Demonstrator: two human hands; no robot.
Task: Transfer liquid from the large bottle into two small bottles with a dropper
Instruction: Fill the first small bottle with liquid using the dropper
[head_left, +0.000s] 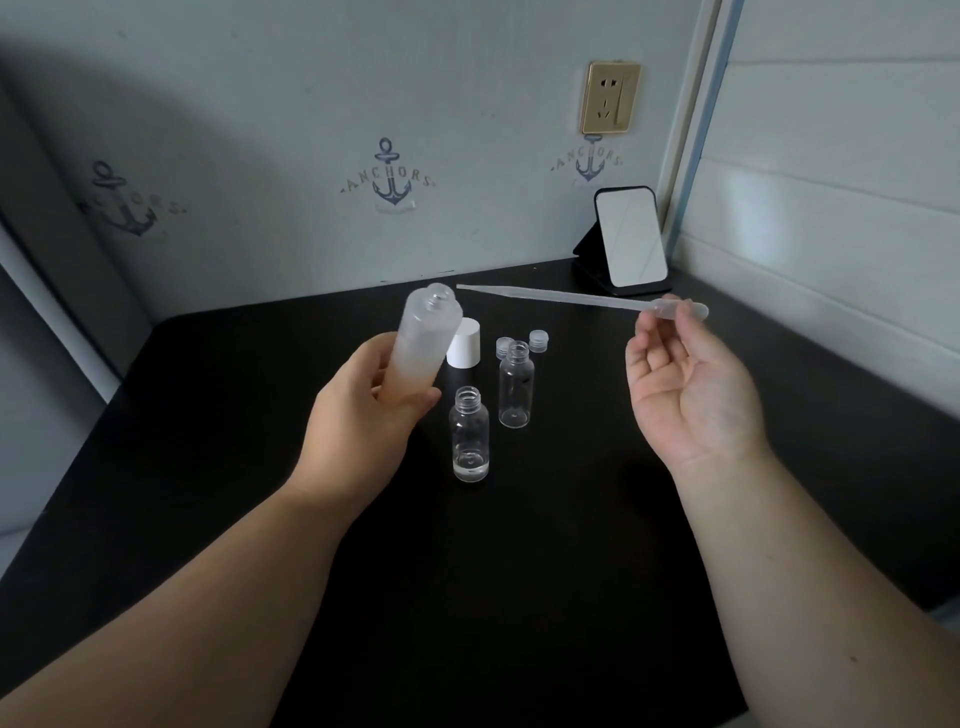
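Frosted plastic large bottle (423, 349) is lifted off the black table (208, 415) in the left hand (371, 410), fingers wrapped round its lower half, open neck tilted up and right. Right hand (691, 384) pinches the dropper (576, 300) by its bulb, other fingers loose. Dropper lies nearly level, tip pointing left, just beside the bottle mouth, so I'd guess dipping in comes next.

Head view count: two small bottles (469, 440), nearer one with a little liquid; two small clear caps (538, 341); one white cap (464, 343); one mirror (629, 236).
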